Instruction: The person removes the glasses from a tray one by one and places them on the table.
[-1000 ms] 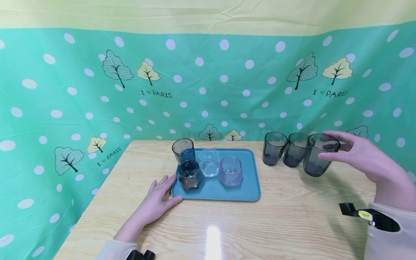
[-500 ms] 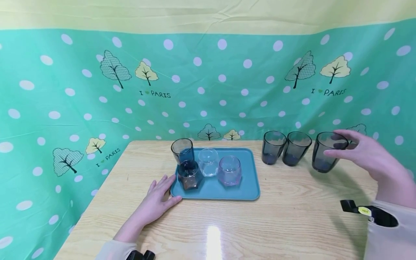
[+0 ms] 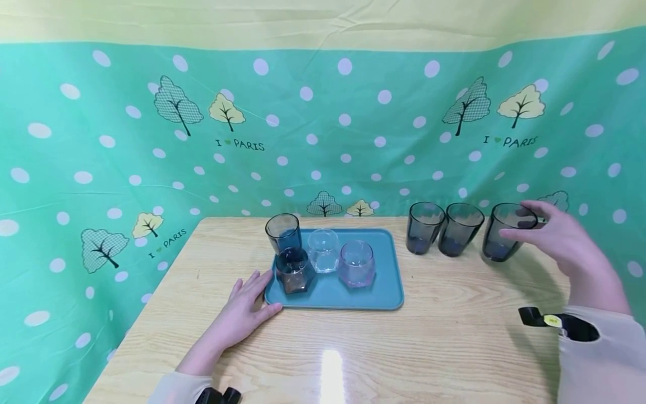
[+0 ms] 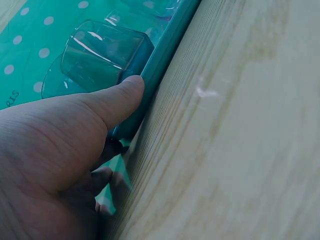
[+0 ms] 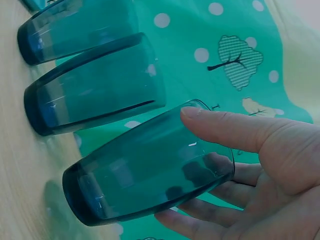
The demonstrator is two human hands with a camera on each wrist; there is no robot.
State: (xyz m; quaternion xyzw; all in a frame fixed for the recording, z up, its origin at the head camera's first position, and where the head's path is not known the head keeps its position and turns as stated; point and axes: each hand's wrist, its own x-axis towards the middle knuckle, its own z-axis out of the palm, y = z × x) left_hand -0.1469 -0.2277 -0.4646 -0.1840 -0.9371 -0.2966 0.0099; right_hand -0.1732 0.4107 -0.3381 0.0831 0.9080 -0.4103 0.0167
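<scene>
My right hand grips a tall smoky grey tumbler near its rim, thumb on the near side and fingers behind. In the right wrist view the tumbler's base is close to the tabletop. To its left stand two matching tumblers, the nearer one and the farther one. My left hand rests at the front left corner of the blue tray, fingers spread along the side. In the left wrist view its thumb lies on the tray's rim.
Toward the tray's left are a tall grey tumbler and a short dark faceted glass. A clear glass and a pinkish glass stand beside them. A green polka-dot cloth hangs behind the wooden table.
My right hand has carried its tumbler rightward and slightly back, opening a gap from the nearer standing one, then shifted slightly left. The left hand and tray have stayed in place.
</scene>
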